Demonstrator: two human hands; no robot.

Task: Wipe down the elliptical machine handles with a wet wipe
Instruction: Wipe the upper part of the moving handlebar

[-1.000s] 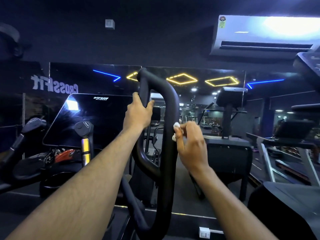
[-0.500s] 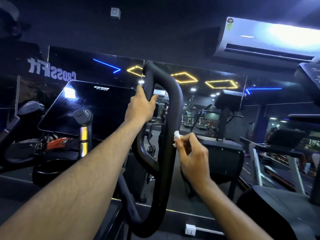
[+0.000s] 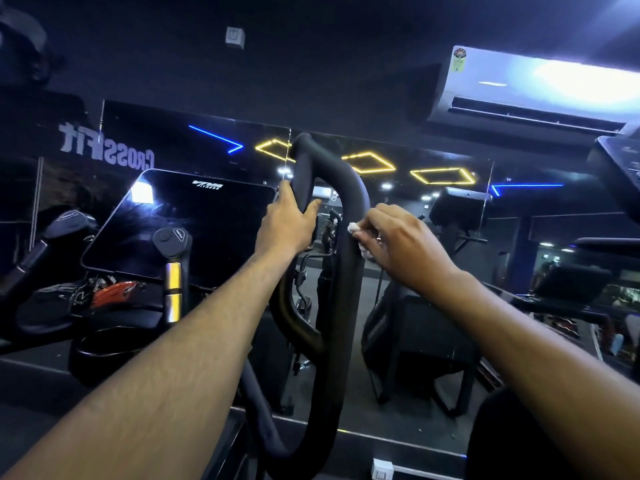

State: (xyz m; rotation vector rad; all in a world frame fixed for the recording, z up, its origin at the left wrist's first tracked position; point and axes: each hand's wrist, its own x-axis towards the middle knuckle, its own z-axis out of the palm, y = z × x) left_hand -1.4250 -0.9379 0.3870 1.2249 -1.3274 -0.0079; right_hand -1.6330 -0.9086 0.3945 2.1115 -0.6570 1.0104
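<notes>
Moved up the handle [image 3: 349, 271] a bit with the wipe [image 3: 353, 227] pinched in the right hand [image 3: 401, 247], left hand [image 3: 287, 225] gripping the inner bar, so more rubbing likely left.

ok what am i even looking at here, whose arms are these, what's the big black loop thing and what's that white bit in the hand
The picture comes from a camera worn on a person's head, so the two arms reaching forward are their own. They stand in a dark gym, facing a mirror wall that reflects ceiling lights and other machines.

The big black loop is a handle of an elliptical trainer. The left hand grips the loop's inner bar near the top, likely to steady it. The right hand pinches a small white wet wipe and presses it against the outer bar.

To the left is the machine's dark screen, and beside it a short grip with shiny metal bands. At the upper right an air conditioner hangs on the wall.
</notes>
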